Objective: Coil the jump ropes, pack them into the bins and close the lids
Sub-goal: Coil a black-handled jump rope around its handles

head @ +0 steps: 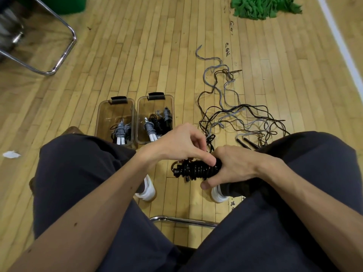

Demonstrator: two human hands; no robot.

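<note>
black jump rope (196,170), nearly wound, is gripped in the right hand (235,165) while the left hand (180,144) pinches its tail. beyond the left hand, two open bins (115,110) hold finished coils. a loose tangle (235,114) beyond the right hand awaits coiling, and the lids are not yet closed.

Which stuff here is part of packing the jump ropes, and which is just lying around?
Job: coiled black rope, left bin, right bin, loose ropes on the floor.
Lying about: green cloth pile, paper scrap, metal chair frame.
</note>
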